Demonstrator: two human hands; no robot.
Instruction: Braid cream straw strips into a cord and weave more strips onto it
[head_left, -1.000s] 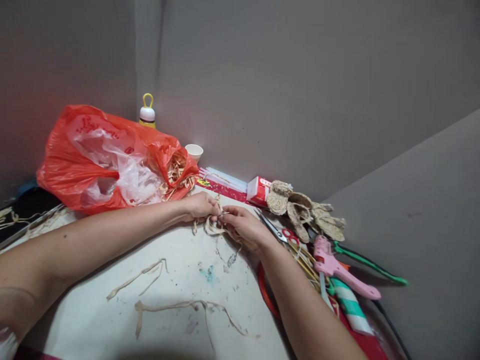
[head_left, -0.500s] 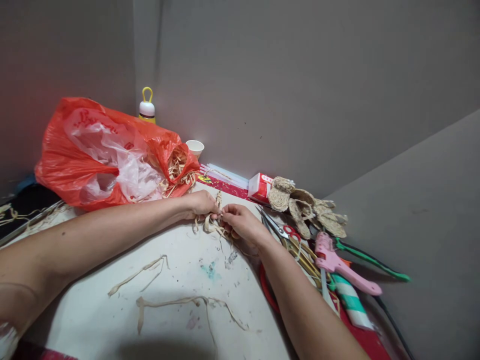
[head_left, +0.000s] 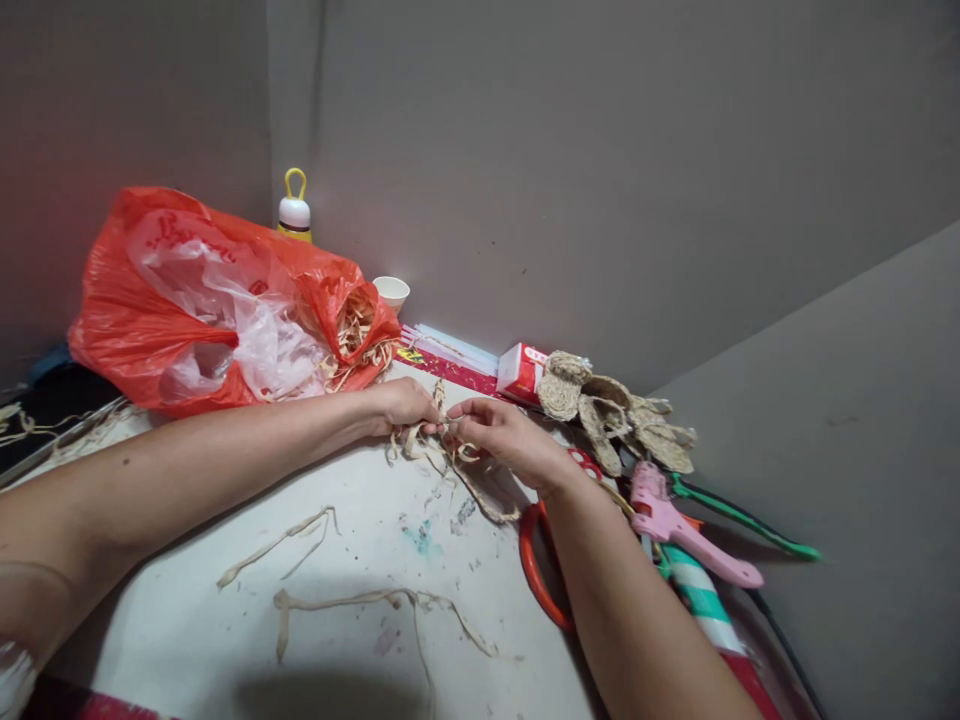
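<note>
The straw piece [head_left: 439, 392] stands between the two hands, near the far edge of the counter [head_left: 360, 665], with loose strands curling from its lower end onto the surface. The left hand [head_left: 409, 404] has its fingers closed around it from the left. The right hand [head_left: 506, 437] meets it from the right, thumb and forefinger drawn nearly together, seemingly on one of its strands, though the spot is too small to be sure. Two loose strips lie on the counter, a short one [head_left: 274, 548] toward the left edge and a longer one [head_left: 375, 600] closer to the near edge. A red bag [head_left: 135, 320] with straw at its mouth fills the far left corner, a bottle [head_left: 295, 217] behind it and a cup [head_left: 391, 292] by its right end. Pale sticks [head_left: 457, 347] lie along the far edge, with a box [head_left: 517, 375] to their right and woven pieces [head_left: 561, 390] beside that. Down the right edge come scissors [head_left: 585, 463], partly hidden by the right forearm, an orange ring [head_left: 531, 568], a pink glue gun [head_left: 664, 520], green-handled pliers [head_left: 750, 522] and a striped roll [head_left: 701, 602].
</note>
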